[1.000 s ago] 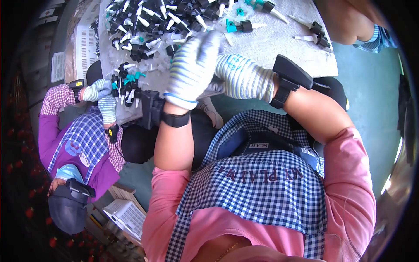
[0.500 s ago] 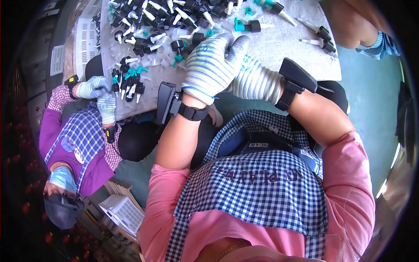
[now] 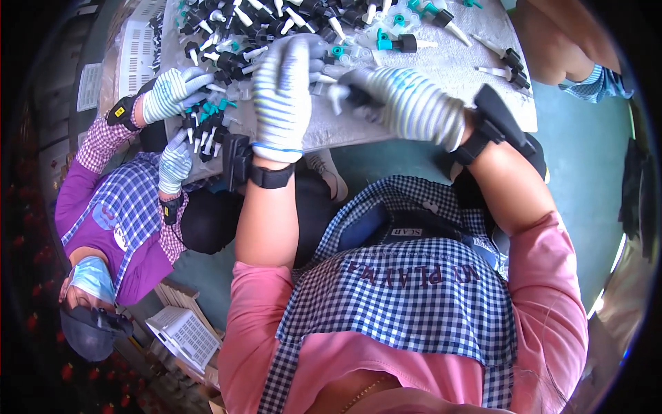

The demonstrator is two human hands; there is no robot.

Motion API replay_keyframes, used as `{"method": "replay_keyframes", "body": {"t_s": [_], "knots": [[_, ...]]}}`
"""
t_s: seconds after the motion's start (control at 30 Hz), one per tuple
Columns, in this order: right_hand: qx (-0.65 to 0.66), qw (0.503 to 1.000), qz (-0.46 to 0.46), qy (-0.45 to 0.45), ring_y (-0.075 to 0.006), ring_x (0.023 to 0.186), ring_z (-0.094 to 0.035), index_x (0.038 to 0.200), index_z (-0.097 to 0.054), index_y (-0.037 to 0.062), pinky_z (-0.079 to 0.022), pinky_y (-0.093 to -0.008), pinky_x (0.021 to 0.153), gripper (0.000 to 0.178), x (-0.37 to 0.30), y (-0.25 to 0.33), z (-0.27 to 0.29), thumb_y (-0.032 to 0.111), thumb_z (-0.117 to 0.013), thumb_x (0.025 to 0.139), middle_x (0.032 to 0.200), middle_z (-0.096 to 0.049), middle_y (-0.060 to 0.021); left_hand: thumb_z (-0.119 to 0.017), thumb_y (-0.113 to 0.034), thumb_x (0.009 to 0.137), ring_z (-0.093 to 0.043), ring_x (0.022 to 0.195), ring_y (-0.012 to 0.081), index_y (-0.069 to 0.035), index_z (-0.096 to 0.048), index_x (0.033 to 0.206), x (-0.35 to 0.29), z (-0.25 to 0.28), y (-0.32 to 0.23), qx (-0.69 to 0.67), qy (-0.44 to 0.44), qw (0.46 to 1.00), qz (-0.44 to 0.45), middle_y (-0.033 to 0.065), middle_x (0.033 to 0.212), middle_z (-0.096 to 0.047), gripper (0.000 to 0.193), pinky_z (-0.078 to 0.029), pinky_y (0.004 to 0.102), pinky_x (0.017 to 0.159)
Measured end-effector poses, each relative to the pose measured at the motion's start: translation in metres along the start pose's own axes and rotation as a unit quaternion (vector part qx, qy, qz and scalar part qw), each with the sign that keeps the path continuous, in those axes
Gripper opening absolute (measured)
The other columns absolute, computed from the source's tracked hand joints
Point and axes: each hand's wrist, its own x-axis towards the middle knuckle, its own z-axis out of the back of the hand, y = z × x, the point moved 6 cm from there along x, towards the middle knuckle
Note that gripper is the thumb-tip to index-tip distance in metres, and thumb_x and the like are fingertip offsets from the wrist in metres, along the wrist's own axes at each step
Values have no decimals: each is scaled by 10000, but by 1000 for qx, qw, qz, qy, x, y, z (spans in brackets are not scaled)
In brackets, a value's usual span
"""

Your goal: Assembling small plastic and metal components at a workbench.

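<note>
My left hand (image 3: 281, 103), in a striped knit glove, reaches over the near edge of the pile of pump tops (image 3: 262, 21). Its fingertips are smeared and partly hidden among the parts, so any hold there is unclear. To the right, my gloved right hand (image 3: 420, 107) is closed around a black pump top (image 3: 355, 96) with a pale end poking out leftward, blurred by motion. Most pump tops in the pile are black with white stems. A teal and black pump top (image 3: 396, 43) lies just beyond my right hand.
Separate pump tops (image 3: 507, 65) lie at the right of the pale table (image 3: 469, 76). On the left, a co-worker's gloved hands (image 3: 169, 96) are at a cluster of teal and black pump tops (image 3: 207, 124). Another person's bare arm (image 3: 565, 34) shows at far right.
My hands, together half a second ago, have parted. The left went left and farther into the pile; the right shows a black pump top. The co-worker's hands have separated, one moving toward the parts.
</note>
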Motion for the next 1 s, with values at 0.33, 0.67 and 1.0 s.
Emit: {"method": "replay_keyframes", "body": {"t_s": [0.33,0.67,1.0], "knots": [[-385,880,-32,-275,-352,906,-678,1223,-629,91,-542,-407,799,348,-23,-28,75,197,-690,897,978,-693,-184,-726,-146,856,-642,769,156,-62,-686,1079,2,8,-1,353,37,932,-68,77,938,-700,242,-525,313,752],[-212,936,74,-271,-308,875,-699,1206,-660,106,-559,-373,781,314,-28,-16,43,118,-679,893,969,-704,-163,-685,-80,768,-597,1075,385,-90,-614,1224,-18,-10,2,476,121,852,-180,181,1141,-633,461,-488,449,937],[-81,981,38,-172,-262,852,-690,1288,-606,86,-549,-355,769,387,-14,-22,-9,264,-667,950,952,-715,-148,-668,-32,782,-623,1063,322,-80,-608,1261,-27,-18,-15,406,77,894,-170,150,1137,-642,485,-521,405,901]]}}
